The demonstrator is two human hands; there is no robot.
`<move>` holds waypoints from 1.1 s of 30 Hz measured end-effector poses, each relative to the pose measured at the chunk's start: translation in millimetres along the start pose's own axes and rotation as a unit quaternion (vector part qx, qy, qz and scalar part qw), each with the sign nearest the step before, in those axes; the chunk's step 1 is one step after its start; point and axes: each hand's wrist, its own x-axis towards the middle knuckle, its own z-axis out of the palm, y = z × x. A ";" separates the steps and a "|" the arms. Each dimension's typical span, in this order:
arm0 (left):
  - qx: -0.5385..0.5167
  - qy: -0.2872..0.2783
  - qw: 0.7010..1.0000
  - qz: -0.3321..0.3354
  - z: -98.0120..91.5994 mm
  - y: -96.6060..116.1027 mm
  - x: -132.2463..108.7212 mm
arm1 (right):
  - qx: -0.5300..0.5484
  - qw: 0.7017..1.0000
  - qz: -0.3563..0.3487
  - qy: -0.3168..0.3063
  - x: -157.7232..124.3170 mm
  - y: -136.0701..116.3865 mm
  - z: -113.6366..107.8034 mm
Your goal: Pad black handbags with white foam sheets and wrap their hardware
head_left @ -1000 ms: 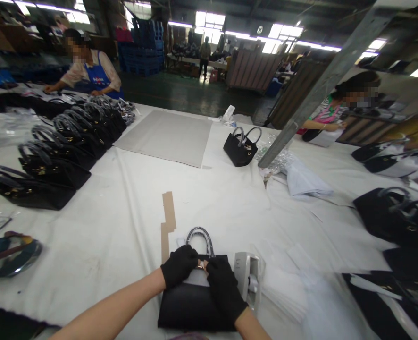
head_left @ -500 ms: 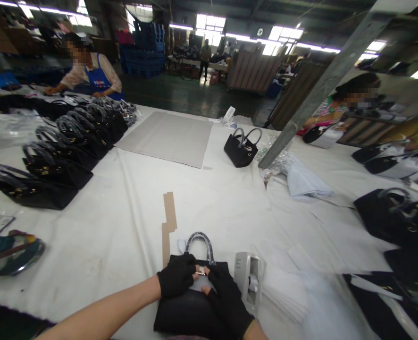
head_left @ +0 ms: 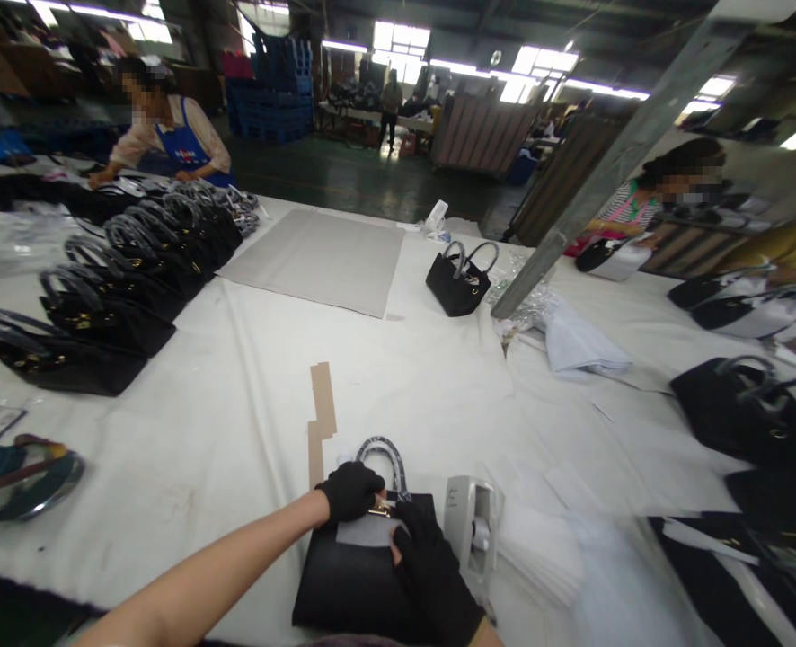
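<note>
A black handbag [head_left: 350,593] lies in front of me, its curved handle [head_left: 385,447] in clear wrap. At its top middle sits a gold clasp [head_left: 380,509], with a pale translucent sheet [head_left: 364,532] just below. My left hand [head_left: 352,491], in a black fingerless glove, is closed at the bag's top edge beside the clasp, its fingertips partly hidden. My right hand [head_left: 431,566], gloved alike, rests on the bag's right front. Its thumb is apart from the fingers, near the sheet's right end.
A grey tape dispenser [head_left: 462,526] stands right of the bag beside stacked white sheets [head_left: 546,557]. Brown card strips [head_left: 323,404] lie ahead. Black handbags [head_left: 108,332] line the left; another handbag [head_left: 458,283] stands near a metal post [head_left: 573,207]. Co-workers are across the tables.
My left hand has moved slightly up and right, off the front of the bag, uncovering the gold clasp and more of the pale sheet. My right hand stays nearly in place.
</note>
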 end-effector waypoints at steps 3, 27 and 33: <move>-0.017 -0.019 1.000 0.002 -8.5 -0.5 5.8 | 0.005 0.997 0.076 -0.006 16.7 -4.7 -8.3; -0.127 -0.233 0.961 -0.082 -30.6 -17.2 52.7 | -0.012 0.999 0.049 0.011 20.9 -41.0 0.2; -0.049 -0.241 0.967 -0.063 -33.3 -8.7 55.0 | -0.047 0.997 0.042 -0.034 31.7 -42.6 -9.1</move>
